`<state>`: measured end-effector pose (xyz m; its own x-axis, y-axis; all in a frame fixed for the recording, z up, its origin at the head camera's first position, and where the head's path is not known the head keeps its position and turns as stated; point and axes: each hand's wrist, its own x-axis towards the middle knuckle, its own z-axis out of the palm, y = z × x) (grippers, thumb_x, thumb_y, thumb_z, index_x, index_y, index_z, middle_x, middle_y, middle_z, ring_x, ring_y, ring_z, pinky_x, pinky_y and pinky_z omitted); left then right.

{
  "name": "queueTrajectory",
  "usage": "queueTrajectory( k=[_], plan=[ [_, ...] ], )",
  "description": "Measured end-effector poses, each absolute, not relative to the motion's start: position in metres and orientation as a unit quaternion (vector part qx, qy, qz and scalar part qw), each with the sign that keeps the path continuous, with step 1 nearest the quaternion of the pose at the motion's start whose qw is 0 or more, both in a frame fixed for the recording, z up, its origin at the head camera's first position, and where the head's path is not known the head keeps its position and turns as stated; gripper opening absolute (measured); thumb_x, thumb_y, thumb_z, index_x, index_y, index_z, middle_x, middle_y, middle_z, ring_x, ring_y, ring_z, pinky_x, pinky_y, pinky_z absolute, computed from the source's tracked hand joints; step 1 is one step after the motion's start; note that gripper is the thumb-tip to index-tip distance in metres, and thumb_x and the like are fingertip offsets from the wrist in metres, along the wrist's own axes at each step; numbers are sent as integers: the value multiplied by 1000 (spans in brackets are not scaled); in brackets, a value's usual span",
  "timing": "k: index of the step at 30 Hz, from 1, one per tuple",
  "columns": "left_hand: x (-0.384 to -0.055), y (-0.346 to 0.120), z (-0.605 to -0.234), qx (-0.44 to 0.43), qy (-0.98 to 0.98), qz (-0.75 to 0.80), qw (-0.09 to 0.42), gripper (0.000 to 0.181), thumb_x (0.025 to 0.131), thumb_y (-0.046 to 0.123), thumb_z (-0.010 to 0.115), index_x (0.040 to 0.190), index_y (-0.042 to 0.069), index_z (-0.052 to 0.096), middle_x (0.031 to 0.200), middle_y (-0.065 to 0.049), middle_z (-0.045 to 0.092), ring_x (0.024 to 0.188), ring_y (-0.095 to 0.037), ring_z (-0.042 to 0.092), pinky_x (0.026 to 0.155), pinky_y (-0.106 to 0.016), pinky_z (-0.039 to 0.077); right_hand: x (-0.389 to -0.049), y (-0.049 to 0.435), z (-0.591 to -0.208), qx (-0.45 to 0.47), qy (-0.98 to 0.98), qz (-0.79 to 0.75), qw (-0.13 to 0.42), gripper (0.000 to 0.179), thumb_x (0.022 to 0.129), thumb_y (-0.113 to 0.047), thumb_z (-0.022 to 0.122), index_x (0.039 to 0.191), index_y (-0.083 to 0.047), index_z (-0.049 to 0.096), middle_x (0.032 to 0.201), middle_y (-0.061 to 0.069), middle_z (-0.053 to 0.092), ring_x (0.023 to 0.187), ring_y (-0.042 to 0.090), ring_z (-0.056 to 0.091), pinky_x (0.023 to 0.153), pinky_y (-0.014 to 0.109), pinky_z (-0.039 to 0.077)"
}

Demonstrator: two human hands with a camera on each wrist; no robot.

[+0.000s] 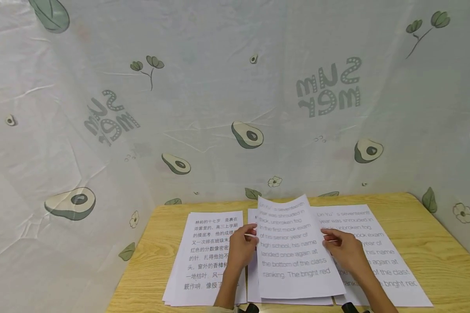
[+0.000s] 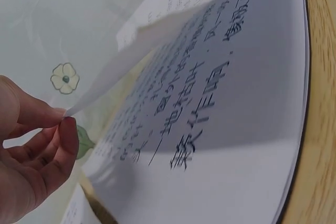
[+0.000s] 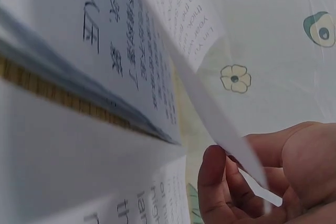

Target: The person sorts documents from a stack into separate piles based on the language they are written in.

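Observation:
A sheet of paper [image 1: 290,256] printed with English text is held up between both hands, raised over the middle stack. My left hand [image 1: 243,245] pinches its left edge between thumb and fingertips, also plain in the left wrist view [image 2: 37,150]. On the opposite edge, my right hand [image 1: 344,252] pinches the sheet; the right wrist view shows thumb and fingers on that edge [image 3: 262,177]. Beneath the sheet, the middle paper stack [image 1: 252,278] with Chinese text is mostly covered. In the left wrist view its printed top page [image 2: 236,114] shows, apart from the lifted sheet.
To the left lies a stack of Chinese-text pages [image 1: 203,256]; to the right, an English-text stack [image 1: 395,269], partly behind my right forearm. All rest on a wooden table [image 1: 149,243]. A patterned curtain [image 1: 203,108] hangs behind the table and along its sides.

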<state>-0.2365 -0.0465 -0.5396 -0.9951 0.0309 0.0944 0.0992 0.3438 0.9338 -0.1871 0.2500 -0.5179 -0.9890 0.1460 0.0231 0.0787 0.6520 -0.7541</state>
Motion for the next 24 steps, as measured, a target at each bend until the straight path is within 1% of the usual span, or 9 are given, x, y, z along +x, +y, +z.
queueTrajectory(
  k=[6,9,14,16,22,24],
  plan=[
    [-234,-27,-539,-45,-820,-569,27,42,92,-9,71,132,5,74,107,-6,73,87,-6,68,69,-20,60,-184,269,-519,-67,-910,406,44,40,99,-9,70,137,2,70,118,20,76,103,31,74,75,21,50],
    [-233,-15,-540,-47,-821,-568,26,42,92,-8,71,131,6,74,105,-3,72,86,-4,67,69,-19,58,-182,281,-521,-72,-913,399,45,40,100,-10,70,137,3,69,118,20,77,102,29,74,75,19,49],
    [-231,4,-545,-49,-822,-567,30,40,92,-7,73,129,7,76,103,-1,73,84,-2,66,70,-17,56,-181,302,-523,-79,-917,389,40,41,101,-13,69,138,4,68,118,19,77,102,25,73,76,20,48],
    [-231,11,-547,-47,-818,-573,26,40,91,-6,73,129,7,75,103,-1,73,84,-2,65,71,-17,55,-180,310,-524,-83,-915,393,33,42,102,-15,69,139,4,67,119,19,76,100,20,72,75,20,47],
    [-232,30,-552,-46,-804,-592,18,40,92,-6,73,129,6,75,102,0,72,83,-1,65,71,-16,54,-176,330,-529,-90,-909,406,16,45,104,-18,68,142,5,65,121,18,76,91,-4,62,73,16,48],
    [-232,35,-552,-47,-801,-597,18,40,91,-6,73,129,7,76,102,0,72,83,-1,65,71,-16,54,-176,336,-529,-92,-908,410,11,45,105,-19,68,143,6,64,121,19,75,89,-7,60,73,16,48]
  ],
)
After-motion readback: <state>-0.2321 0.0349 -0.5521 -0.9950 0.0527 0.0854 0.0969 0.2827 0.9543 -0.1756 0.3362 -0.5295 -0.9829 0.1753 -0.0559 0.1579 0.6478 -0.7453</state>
